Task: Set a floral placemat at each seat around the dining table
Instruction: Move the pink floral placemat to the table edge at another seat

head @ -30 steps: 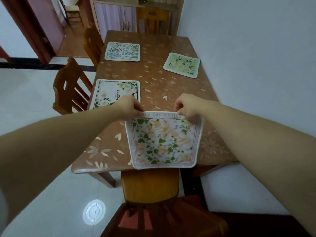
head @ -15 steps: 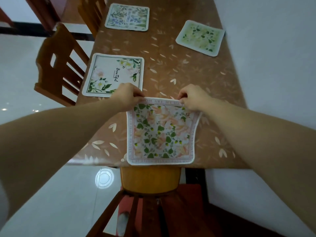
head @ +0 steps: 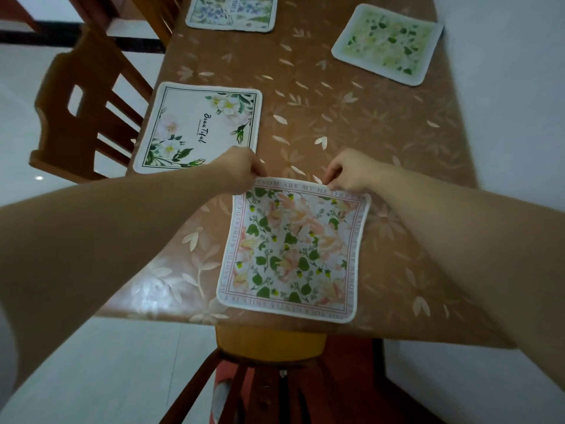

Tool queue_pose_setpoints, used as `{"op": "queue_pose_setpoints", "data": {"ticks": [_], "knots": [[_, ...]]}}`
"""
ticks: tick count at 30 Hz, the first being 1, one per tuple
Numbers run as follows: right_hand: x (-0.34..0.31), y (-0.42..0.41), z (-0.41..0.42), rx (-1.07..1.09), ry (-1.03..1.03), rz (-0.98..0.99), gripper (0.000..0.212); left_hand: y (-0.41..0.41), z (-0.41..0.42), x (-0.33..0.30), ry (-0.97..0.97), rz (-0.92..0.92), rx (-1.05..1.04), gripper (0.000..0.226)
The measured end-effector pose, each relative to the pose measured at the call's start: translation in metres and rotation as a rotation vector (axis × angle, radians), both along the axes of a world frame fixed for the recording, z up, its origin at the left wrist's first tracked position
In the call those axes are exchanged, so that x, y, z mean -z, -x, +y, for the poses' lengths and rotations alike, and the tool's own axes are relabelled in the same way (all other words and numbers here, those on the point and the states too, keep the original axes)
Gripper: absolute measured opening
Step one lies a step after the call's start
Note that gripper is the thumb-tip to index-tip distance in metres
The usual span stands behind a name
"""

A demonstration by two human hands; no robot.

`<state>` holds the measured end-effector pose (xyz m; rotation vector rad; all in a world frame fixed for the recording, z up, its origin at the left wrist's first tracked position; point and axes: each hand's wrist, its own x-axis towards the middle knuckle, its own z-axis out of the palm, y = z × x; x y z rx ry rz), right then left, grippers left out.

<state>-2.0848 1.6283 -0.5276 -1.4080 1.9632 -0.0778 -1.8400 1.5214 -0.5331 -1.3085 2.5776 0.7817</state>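
A pink-and-green floral placemat (head: pixel 292 252) lies flat at the near end of the brown dining table (head: pixel 367 123), above a chair seat (head: pixel 269 344). My left hand (head: pixel 241 169) pinches its far left corner and my right hand (head: pixel 348 171) pinches its far edge toward the right. A white placemat with the word "Beautiful" (head: pixel 198 127) lies at the left seat. At the far left a blue-toned placemat (head: pixel 232 10) is partly cut off by the frame. A green placemat (head: pixel 388 42) sits at the far right.
A wooden chair (head: pixel 82 105) stands at the table's left side, with another further back. A white wall runs close along the table's right side. The floor on the left is pale tile.
The view has tilted down and drawn closer to the table. The near placemat has settled flatter on the table, and both hands still hold its far edge.
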Motion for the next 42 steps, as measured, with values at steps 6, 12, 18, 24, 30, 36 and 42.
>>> {"op": "queue_pose_setpoints", "data": {"ticks": [6,12,18,24,30,36,42], "knots": [[0.022,0.016,-0.008,0.023,-0.039,-0.066,0.033,0.005,-0.008,0.018,-0.049,-0.015,-0.008,0.042],[0.036,0.028,-0.008,0.11,-0.024,-0.187,0.044,0.002,-0.023,0.029,-0.062,0.004,-0.04,0.044],[0.051,0.037,-0.008,0.189,-0.026,-0.281,0.053,-0.002,-0.033,0.037,-0.094,-0.019,-0.07,0.045],[0.061,0.033,-0.009,0.286,-0.011,-0.381,0.052,-0.001,-0.033,0.04,-0.217,0.069,-0.268,0.052],[0.068,0.04,-0.005,0.412,-0.027,-0.535,0.043,-0.001,-0.031,0.051,-0.42,0.297,-0.506,0.05],[0.073,0.03,-0.006,0.388,-0.011,-0.52,0.045,0.0,-0.033,0.06,-0.373,0.225,-0.46,0.054],[0.071,0.029,-0.003,0.398,0.001,-0.489,0.042,-0.005,-0.036,0.059,-0.387,0.183,-0.459,0.046]]}}
